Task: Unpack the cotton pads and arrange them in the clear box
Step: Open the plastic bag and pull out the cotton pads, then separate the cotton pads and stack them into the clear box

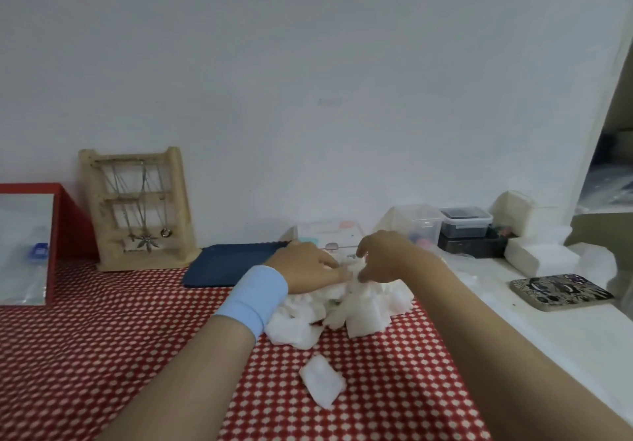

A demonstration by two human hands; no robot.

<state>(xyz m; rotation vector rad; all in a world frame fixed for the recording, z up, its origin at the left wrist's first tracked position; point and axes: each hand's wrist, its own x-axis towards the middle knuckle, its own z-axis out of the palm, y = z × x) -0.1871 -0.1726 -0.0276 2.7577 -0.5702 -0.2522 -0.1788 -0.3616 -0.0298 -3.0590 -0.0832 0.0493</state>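
On a red checked tablecloth (102, 337), a person works both hands over a heap of white cotton pads (359, 310) at the centre. The left hand (308, 266), above a pale blue wristband (255, 298), lies on the heap with fingers fairly straight. The right hand (387, 255) curls down, fingertips pinching pads at the top. One loose pad (322, 380) lies nearer. A clear box (423, 223) stands far right, a necklace stand (137, 207) far left.
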